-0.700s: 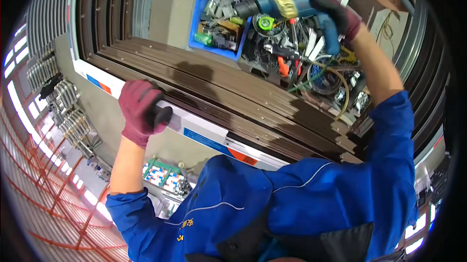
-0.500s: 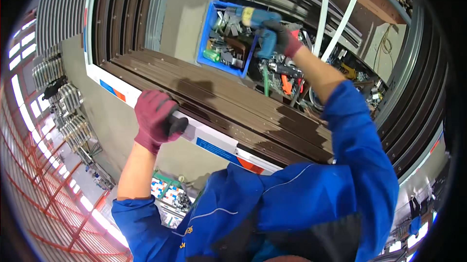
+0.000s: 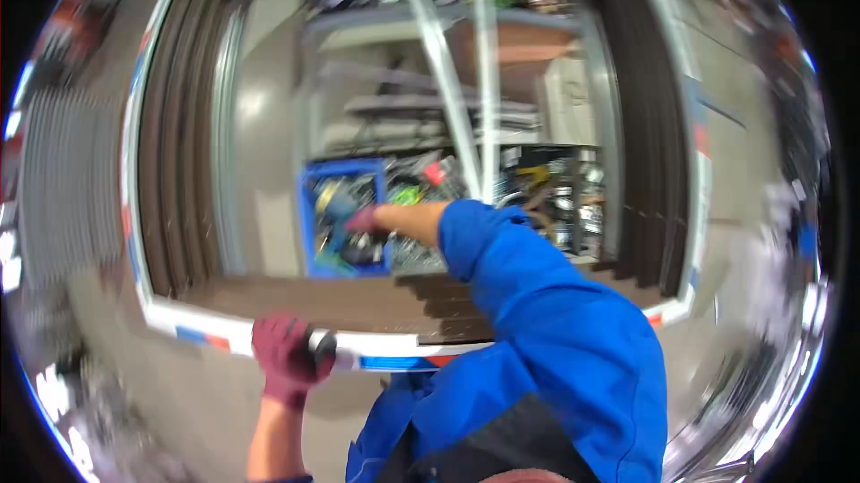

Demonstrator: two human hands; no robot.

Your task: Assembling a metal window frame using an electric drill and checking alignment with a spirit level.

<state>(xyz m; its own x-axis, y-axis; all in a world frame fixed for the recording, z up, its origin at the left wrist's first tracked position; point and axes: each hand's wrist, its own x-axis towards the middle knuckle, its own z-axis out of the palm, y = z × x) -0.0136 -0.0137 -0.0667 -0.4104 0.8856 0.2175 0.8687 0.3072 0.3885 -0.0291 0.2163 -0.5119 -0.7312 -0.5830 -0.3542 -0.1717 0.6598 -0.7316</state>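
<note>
My left hand point(image 3: 291, 353), in a maroon glove with dark fingertips, is closed on the white-taped near edge of a large brown metal frame point(image 3: 358, 300). Reaching over that frame, my right hand point(image 3: 364, 221), gloved alike, holds a blue cordless drill point(image 3: 339, 206) with a yellowish band. The drill is down in a blue plastic bin point(image 3: 309, 250) among small metal parts. Motion blur hides its tip and the exact grip of the right fingers.
Two pale metal strips point(image 3: 488, 89) cross the frame's opening. Right of the bin lie loose hardware and tools point(image 3: 546, 187). Long profiles point(image 3: 439, 111) lie farther back. Stacked ribbed grey profiles point(image 3: 72, 187) stand outside on the left.
My view has swung round, so the frame now sits squarer. My right hand has lowered the drill from above the bin's right side into it. My left hand keeps its hold on the edge.
</note>
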